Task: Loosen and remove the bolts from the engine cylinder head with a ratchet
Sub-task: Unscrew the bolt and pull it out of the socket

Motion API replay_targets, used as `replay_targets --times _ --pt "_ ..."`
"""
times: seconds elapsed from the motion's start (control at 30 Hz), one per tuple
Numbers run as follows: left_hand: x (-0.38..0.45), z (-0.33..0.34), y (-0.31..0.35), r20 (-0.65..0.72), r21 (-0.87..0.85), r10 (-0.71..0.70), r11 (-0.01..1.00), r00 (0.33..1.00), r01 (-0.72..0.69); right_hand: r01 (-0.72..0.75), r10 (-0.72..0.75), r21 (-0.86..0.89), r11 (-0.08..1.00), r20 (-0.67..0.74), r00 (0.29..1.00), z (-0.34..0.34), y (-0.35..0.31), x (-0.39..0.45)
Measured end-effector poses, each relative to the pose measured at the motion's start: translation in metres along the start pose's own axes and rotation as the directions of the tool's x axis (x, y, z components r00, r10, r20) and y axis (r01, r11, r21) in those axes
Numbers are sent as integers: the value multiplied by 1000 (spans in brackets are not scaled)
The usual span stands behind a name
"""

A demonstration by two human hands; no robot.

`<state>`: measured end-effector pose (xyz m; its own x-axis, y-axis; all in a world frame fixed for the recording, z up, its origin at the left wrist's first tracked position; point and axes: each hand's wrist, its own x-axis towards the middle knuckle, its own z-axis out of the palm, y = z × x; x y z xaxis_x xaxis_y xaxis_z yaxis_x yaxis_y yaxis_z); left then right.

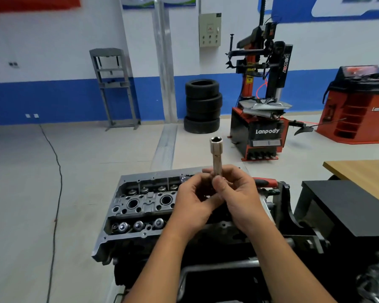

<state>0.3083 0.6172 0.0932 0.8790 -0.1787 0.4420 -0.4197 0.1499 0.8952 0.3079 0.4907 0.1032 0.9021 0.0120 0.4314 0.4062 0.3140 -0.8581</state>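
Observation:
A grey engine cylinder head (140,204) sits on a dark stand right in front of me, its valve springs and round bores showing. Above it my right hand (239,193) grips the lower end of a long silver socket (217,154), which points upward with its open end on top. My left hand (193,197) is curled close beside it, fingers at the socket's base; what they hold is hidden. A ratchet with a red and black handle (265,182) lies on the far side of the head, partly behind my right hand.
A black bench (346,206) and a wooden tabletop (363,173) stand to the right. Further back are a Lanpody tyre changer (263,127), stacked tyres (202,106), an orange wheel balancer (357,106) and a grey press frame (114,88). A black cable (57,193) runs along the floor on the left.

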Motion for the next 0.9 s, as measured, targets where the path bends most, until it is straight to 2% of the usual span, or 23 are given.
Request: replay_targets --times 0.2,0.33,0.47,0.63,0.7,0.8,0.9 --pt "1 -2 -2 95 -39 -38 998 995 42 30 -32 -53 998 -32 999 4 -3 -1" --pt "2 -1 -3 36 62 -51 997 998 48 8 -8 0 1000 -58 998 2 -1 -1" --pt "1 -2 -5 -16 30 -52 998 998 53 16 -15 37 999 -24 1000 1 0 -1" --pt "-1 -1 2 144 -13 -139 990 980 142 7 -7 -8 1000 -63 998 3 -2 0" --pt "-1 0 1 104 22 -138 990 985 136 0 0 -10 1000 -57 998 1 -1 0" --pt "0 -2 -2 18 68 -55 996 998 54 -3 3 11 1000 -22 1000 -1 1 0" --pt "0 -2 -1 17 83 -28 996 999 27 1 -1 -13 1000 -7 1000 0 1 0"
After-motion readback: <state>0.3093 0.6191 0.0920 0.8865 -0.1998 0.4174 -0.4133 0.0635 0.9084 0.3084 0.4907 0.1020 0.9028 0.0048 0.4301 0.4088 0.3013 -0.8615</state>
